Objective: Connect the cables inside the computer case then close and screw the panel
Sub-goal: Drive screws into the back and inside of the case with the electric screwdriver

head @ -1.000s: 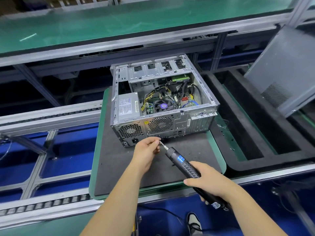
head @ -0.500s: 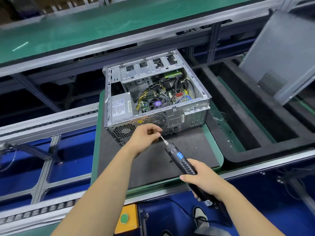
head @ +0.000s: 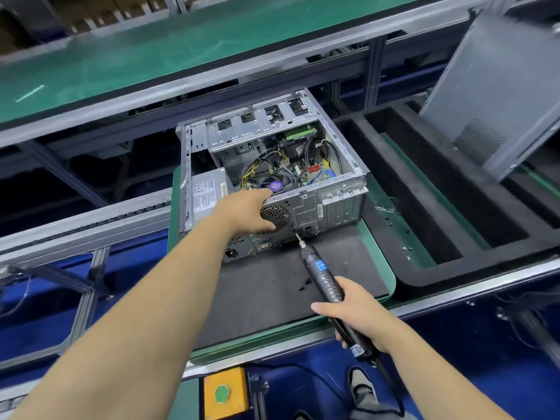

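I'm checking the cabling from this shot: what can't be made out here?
- Head view: cable plugs inside the computer case are too small to judge seated.
- Left hand covers part of the rear fan grille.
- Side panel is cut off by the right edge.
- Right hand hides the electric screwdriver grip.

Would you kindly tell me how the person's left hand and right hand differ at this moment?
The left hand reaches forward onto the rear top edge of the open grey metal computer case, fingers fairly straight; the right hand stays nearer the body, curled round the black electric screwdriver. The left hand carries no tool; the right aims the bit at the case's rear face. Both are bare and over the dark foam pallet.
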